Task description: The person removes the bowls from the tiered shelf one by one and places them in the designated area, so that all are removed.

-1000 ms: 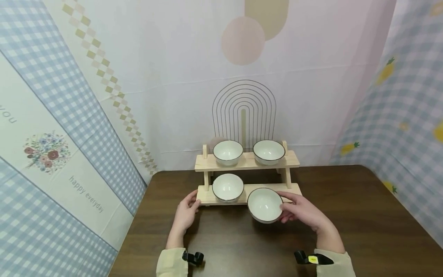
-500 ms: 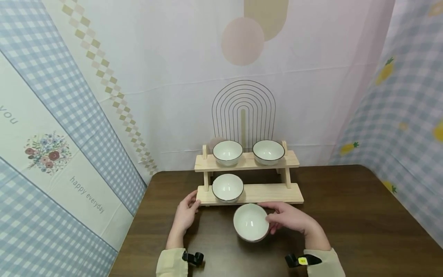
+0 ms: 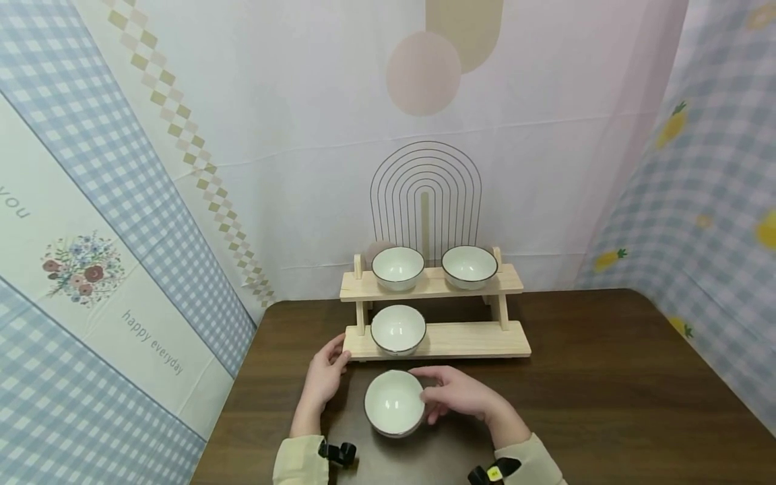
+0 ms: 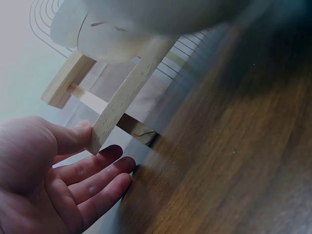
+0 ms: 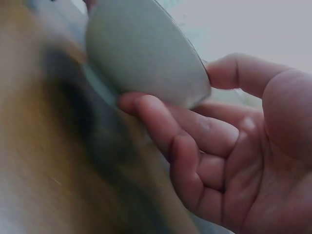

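My right hand [image 3: 461, 394] grips a white bowl [image 3: 394, 404] with a dark rim by its right side, in front of the two-tier wooden rack [image 3: 479, 339]. In the right wrist view the thumb lies at the rim and curled fingers support the underside of the bowl [image 5: 141, 53]; it appears raised off the table. My left hand [image 3: 324, 374] holds the left end of the rack's lower board, thumb on top and fingers beneath, as the left wrist view shows at the board [image 4: 122, 100]. A similar bowl [image 3: 398, 330] sits on the lower tier's left half.
Two more white bowls, left [image 3: 398, 268] and right [image 3: 469, 267], stand on the upper tier. The dark wooden table [image 3: 606, 391] reaches back to a patterned cloth backdrop [image 3: 315, 202]. Checked cloth hangs at both sides.
The right hand has carried the bowl from the front right of the lower tier leftward and toward me. The left hand has stayed on the rack, which has not moved.
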{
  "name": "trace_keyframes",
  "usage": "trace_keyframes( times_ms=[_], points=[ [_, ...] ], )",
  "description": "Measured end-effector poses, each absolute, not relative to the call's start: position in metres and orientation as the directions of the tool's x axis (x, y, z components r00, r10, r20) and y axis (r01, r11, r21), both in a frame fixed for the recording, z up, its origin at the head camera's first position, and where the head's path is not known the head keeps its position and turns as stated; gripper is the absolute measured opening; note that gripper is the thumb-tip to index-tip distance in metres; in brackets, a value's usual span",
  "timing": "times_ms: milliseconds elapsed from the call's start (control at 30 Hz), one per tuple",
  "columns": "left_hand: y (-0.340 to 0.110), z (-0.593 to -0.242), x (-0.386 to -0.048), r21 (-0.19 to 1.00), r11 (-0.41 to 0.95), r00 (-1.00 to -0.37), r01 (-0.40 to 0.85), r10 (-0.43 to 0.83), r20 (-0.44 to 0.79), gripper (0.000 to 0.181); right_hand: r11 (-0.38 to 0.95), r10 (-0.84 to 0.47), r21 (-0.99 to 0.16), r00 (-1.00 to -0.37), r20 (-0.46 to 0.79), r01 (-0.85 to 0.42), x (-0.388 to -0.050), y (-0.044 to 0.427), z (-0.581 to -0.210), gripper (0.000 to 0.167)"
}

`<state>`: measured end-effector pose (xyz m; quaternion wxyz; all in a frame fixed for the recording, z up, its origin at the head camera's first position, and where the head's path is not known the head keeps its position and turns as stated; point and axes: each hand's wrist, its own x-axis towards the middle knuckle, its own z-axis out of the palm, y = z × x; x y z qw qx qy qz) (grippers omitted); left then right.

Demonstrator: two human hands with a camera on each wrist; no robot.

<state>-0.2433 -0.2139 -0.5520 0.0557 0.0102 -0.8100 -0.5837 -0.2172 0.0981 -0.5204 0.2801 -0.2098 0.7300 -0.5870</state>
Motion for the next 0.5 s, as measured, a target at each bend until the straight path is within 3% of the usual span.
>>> trace_keyframes(
  times_ms=[500],
  points=[
    [-0.214, -0.550, -0.242, 0.948, 0.319, -0.993, 0.020, -0.104, 0.056, 0.044, 0.148, -0.567, -0.981, -0.802, -0.189, 0.127, -0.204, 0.058, -0.530, 0.069]
  ],
)
